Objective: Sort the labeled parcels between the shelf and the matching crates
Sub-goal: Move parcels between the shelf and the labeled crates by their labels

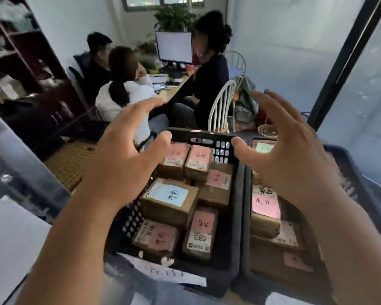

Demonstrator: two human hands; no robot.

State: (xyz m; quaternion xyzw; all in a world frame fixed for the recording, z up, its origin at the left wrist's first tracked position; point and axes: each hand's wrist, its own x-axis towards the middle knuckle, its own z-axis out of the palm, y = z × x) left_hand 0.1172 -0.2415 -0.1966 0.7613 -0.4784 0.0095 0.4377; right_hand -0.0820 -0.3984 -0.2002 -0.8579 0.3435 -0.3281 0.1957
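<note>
Both hands hovered spread above 2 crates, holding nothing.

The left hand (128, 155) had its fingers apart and loosely curved; the blue-labelled parcel (168, 200) lay just below and toward the wrist side of its thumb, in the left crate (207, 140), long axis running left to right. The right hand (288, 150) was equally splayed, with the pink-labelled parcel (265, 211) in the right crate (348, 172) beneath its palm. The left hand looked nearer the blue one.
</note>
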